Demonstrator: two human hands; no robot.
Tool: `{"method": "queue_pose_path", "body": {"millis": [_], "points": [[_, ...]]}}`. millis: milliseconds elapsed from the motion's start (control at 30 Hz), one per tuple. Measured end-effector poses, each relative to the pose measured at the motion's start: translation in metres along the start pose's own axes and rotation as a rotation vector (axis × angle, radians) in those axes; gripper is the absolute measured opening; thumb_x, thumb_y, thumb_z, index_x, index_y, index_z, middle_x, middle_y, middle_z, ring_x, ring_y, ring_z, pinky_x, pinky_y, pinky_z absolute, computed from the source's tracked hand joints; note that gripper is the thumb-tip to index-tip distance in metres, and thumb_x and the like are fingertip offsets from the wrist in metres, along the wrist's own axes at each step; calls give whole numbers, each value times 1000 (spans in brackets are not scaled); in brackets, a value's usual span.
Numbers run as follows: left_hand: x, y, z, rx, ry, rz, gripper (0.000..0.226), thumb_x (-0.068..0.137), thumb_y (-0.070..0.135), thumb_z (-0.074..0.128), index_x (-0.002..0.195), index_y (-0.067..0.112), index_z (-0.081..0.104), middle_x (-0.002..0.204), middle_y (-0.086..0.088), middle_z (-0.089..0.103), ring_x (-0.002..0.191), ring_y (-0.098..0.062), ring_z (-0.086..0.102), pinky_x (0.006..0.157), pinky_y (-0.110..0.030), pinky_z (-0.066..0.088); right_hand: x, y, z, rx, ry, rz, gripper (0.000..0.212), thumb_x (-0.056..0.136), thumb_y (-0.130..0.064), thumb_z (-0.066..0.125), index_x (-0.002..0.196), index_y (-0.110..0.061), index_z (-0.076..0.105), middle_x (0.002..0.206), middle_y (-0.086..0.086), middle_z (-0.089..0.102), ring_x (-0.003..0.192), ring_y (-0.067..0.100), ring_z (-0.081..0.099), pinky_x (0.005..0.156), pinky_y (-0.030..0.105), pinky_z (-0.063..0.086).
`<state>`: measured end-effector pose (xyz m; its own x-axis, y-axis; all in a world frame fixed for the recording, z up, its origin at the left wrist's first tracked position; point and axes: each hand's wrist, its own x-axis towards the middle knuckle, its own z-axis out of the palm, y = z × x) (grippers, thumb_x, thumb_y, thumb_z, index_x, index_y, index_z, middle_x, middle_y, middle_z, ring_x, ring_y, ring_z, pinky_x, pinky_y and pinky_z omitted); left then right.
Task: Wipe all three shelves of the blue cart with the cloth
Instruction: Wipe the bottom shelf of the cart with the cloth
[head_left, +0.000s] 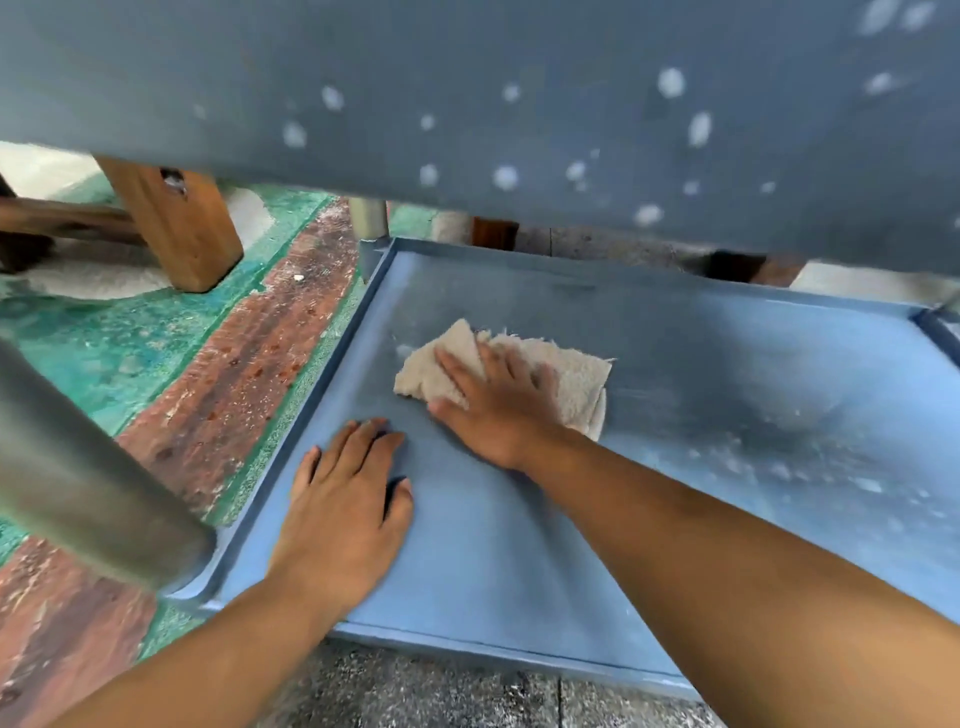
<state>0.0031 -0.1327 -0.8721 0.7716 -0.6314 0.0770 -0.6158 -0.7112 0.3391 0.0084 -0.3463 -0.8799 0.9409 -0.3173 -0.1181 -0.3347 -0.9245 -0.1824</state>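
While the right hand (493, 410) lies palm down, fingers straight and spread, pressing the frayed beige terry cloth (576, 382) onto the flat blue metal shelf (675, 395) of the cart, the left hand (348, 499) rests flat and open on bare shelf just near and left of it, holding nothing. Both forearms reach in over the near rim. The cloth sits left of the shelf's middle, apart from the raised rim. Pale dusty specks (779, 462) cover the shelf to the right. Overhead, the speckled blue-grey underside of the next shelf (519, 104) hangs close, limiting room upward. A grey round post (78, 467) stands at the near left corner, another far post (369, 218) at the far left. Beyond the left rim lies a worn green and red-brown floor (234, 364) with a brown wooden leg (176, 228).
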Motion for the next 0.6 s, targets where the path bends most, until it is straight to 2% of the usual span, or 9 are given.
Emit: {"method": "queue_pose_path", "body": {"millis": [67, 167, 267, 333, 400, 500, 600], "points": [[-3, 1, -1, 34, -20, 5, 68, 88, 50, 15, 144, 21, 42, 153, 5, 35, 145, -17, 24, 118, -44, 19, -26, -5, 0, 5, -25, -81, 68, 90, -76, 21, 152, -55, 3, 169, -2, -4, 155, 29, -5, 118, 63, -4], [-5, 5, 2, 86, -53, -44, 56, 98, 45, 23, 148, 23, 34, 158, 3, 27, 148, -19, 17, 118, -53, 18, -78, -3, -1, 6, -73, -192, 67, 95, -70, 22, 156, -50, 0, 169, -3, -9, 154, 23, -13, 119, 60, -11], [-4, 8, 0, 150, -100, -71, 52, 100, 45, 26, 150, 29, 27, 161, 6, 19, 150, -18, 12, 117, -58, 16, -136, 17, -2, 53, -108, -272, 61, 99, -65, 15, 156, -50, -1, 169, -6, -7, 154, 18, -16, 120, 55, -16], [-4, 11, -3, 200, -126, -85, 48, 100, 41, 27, 147, 29, 28, 160, 5, 20, 148, -21, 15, 114, -62, 20, -171, 31, -2, 83, -124, -295, 58, 101, -63, 12, 156, -51, -1, 169, -7, -7, 153, 15, -20, 120, 51, -19], [0, 25, -2, 240, -143, -147, 43, 98, 31, 37, 140, 23, 33, 154, -2, 26, 141, -29, 23, 106, -65, 29, -194, 44, -8, 135, -149, -287, 56, 102, -61, 13, 156, -50, 4, 169, -9, -7, 152, 13, -20, 121, 50, -18], [20, 59, 3, 121, -84, -299, 41, 89, 8, 50, 130, 9, 46, 139, -15, 41, 128, -37, 37, 99, -54, 39, -202, 58, -20, 97, -170, -360, 55, 104, -56, 25, 157, -46, 16, 169, -6, -2, 155, 15, -11, 124, 50, -8], [27, 79, 12, -268, 34, -145, 41, 87, -1, 50, 127, 7, 55, 135, -13, 50, 114, -32, 53, 93, -35, 41, -197, 67, -23, 15, -202, -430, 60, 101, -60, 36, 156, -48, 15, 169, -5, -9, 153, 17, -19, 123, 50, -11]]}}
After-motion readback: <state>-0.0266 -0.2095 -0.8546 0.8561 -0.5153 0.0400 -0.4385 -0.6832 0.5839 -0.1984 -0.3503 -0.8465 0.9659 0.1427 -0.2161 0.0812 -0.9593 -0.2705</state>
